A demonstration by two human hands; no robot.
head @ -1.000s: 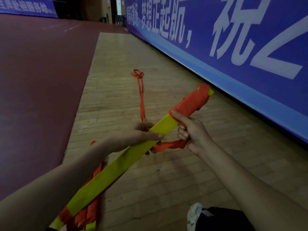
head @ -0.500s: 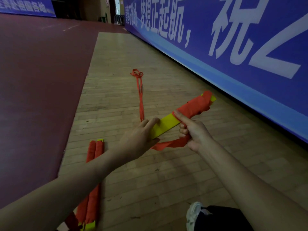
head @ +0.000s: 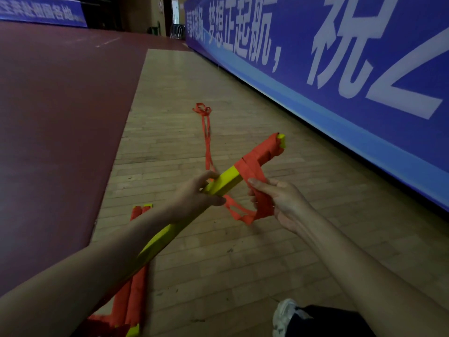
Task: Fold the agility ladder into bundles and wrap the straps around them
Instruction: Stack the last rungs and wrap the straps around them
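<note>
Here, left hand [head: 194, 195] grips bundle [head: 223, 183]; right hand [head: 279, 200] holds strap [head: 252, 173].

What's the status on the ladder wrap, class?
Left hand grips yellow bundle. Right hand holds orange strap, far end partly wrapped. Loose strap tail on floor. Nothing blocking.

Our left hand [head: 194, 194] reaches in from seven o'clock, forearm bare and outstretched, fingers curled and thumb pressed in a closed grip on the yellow bundle [head: 224, 183]. Our right hand [head: 277, 203] enters from four o'clock, forearm bare, palm turned toward nine o'clock, thumb extended along the top and fingers clamped around the orange strap [head: 257, 190]. The two hands sit near each other, apart.
</note>
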